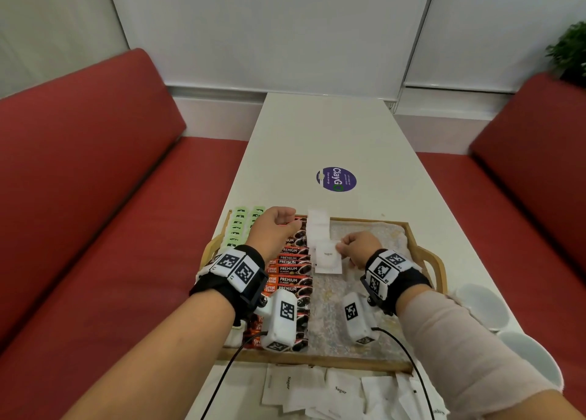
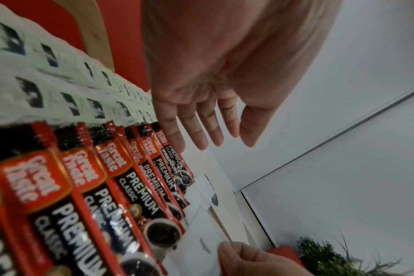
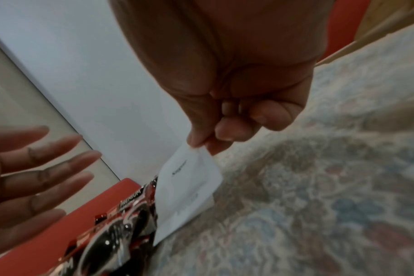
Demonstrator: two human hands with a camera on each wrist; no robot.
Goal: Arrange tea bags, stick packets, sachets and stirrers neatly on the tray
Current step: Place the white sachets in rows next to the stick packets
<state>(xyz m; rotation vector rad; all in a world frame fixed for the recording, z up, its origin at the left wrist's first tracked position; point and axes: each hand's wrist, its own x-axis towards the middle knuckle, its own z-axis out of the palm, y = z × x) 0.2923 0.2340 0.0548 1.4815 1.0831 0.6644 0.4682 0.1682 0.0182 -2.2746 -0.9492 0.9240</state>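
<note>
White paper sugar sachet (image 1: pixel 328 257), pinched at one corner by the right hand (image 1: pixel 360 252), could skew the sachet column (image 1: pixel 318 226) when laid; left hand (image 1: pixel 275 229) hovers open, empty.

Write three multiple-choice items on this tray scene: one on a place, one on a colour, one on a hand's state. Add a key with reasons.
1. Where do the loose sugar sachets lie?
A. on the table near the tray's front rim
B. on the bench
C. in a bowl

2. What colour are the tea bags in the tray's left rows?
A. yellow
B. pale green
C. blue

3. What is the right hand doing?
A. resting flat on the tray
B. pinching a sachet
C. gripping a coffee stick

Key: 1 A, they lie on the white table outside the rim; 2 B, the head view shows green rows; 3 B, thumb and fingers pinch the sachet's corner, while the left hand is open.
</note>
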